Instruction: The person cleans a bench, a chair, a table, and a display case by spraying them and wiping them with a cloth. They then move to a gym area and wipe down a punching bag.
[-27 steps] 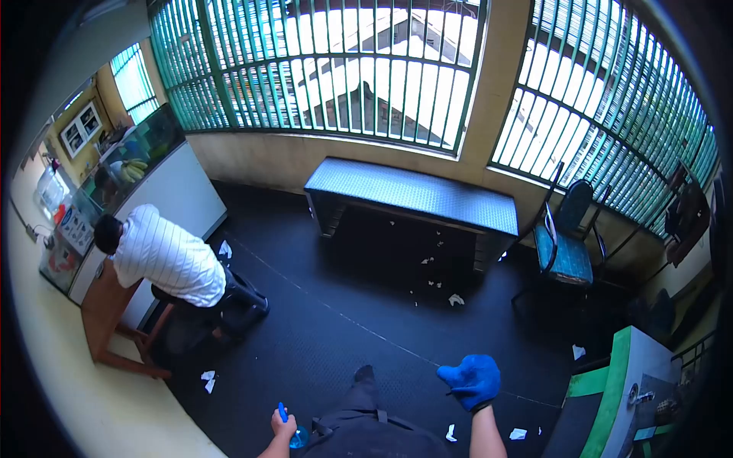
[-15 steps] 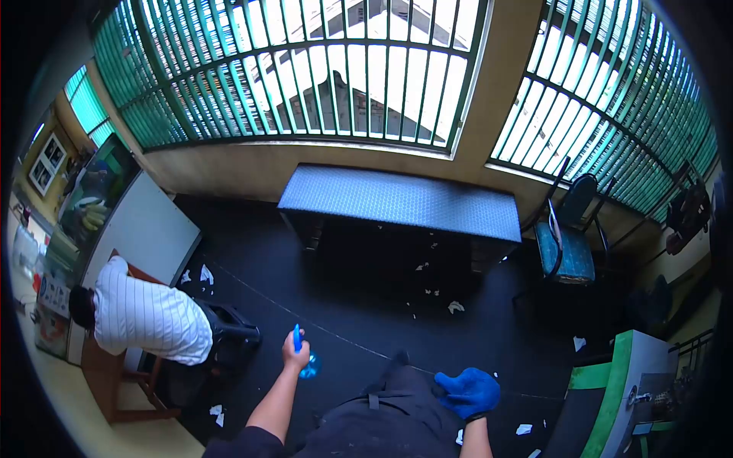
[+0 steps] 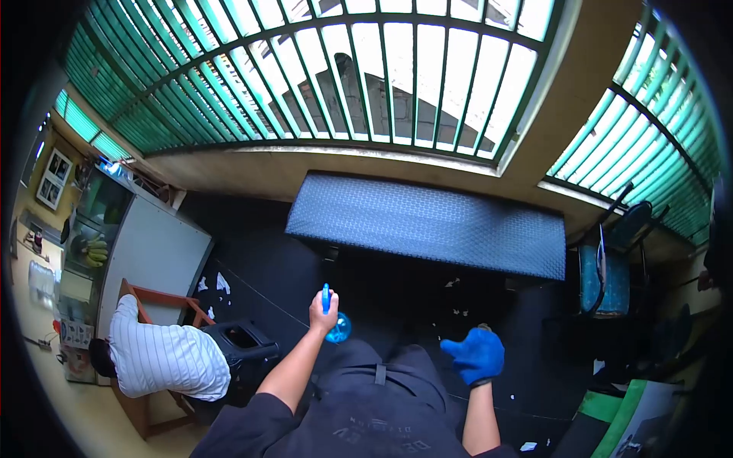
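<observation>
My left hand (image 3: 323,313) is closed round the neck of a spray bottle (image 3: 338,328) with a blue trigger head and a see-through blue body. It is held in front of my left thigh, above the dark floor. A blue mitt (image 3: 477,356) covers my right hand (image 3: 475,366) to the wrist, with the thumb part sticking out to the left. The mitt hides the fingers, and no held thing shows in it. Ahead of both hands stands a long low table (image 3: 427,221) with a shiny grey textured top.
At the left a person in a striped white shirt (image 3: 172,355) bends over a wooden chair (image 3: 153,294), beside a black plastic stool (image 3: 243,340). A glass display case (image 3: 92,229) stands behind. At the right are a teal chair (image 3: 611,282) and paper scraps (image 3: 598,366).
I have come nearer to the low table, which looks larger now. Both hands have moved up in the view, the left one with the spray bottle.
</observation>
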`<state>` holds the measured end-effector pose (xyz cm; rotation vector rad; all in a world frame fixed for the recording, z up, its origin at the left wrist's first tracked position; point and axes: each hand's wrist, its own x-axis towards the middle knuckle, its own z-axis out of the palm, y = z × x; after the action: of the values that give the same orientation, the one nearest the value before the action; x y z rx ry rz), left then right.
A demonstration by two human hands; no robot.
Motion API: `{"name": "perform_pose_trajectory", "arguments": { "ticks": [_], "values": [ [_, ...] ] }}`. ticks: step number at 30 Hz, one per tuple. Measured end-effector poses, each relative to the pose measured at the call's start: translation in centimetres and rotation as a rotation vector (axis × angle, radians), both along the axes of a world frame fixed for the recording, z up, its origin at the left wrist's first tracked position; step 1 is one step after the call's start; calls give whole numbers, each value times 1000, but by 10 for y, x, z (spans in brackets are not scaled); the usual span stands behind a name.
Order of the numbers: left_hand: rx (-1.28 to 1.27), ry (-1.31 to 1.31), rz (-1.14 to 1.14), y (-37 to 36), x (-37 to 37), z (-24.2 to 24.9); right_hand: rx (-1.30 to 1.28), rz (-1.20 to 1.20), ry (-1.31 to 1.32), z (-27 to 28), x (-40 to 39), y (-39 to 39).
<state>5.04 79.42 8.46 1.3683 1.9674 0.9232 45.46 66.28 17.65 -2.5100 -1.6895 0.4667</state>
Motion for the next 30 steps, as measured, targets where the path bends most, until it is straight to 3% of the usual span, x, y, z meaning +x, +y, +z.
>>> {"name": "perform_pose_trajectory", "arguments": {
  "ticks": [3, 8, 14, 18, 20, 24, 30],
  "values": [
    [3, 12, 33, 63, -13, -8, -10, 33, -8, 18, -8, 66],
    [-81, 61, 15, 156, -41, -52, -67, 19, 15, 11, -22, 110],
    [-161, 12, -22, 235, -46, -107, -134, 24, -9, 19, -50, 60],
    [-138, 23, -18, 257, -35, -123, -161, 0, -2, 40, -77, 58],
    [-242, 68, -66, 264, -22, -127, -158, -14, -2, 49, -84, 69],
    [-210, -11, -359, 260, 18, -131, -138, -45, -4, 69, -97, 109],
    [-180, -206, -521, 251, 82, -120, -114, -131, -27, 101, -122, 152]
  ]
}}
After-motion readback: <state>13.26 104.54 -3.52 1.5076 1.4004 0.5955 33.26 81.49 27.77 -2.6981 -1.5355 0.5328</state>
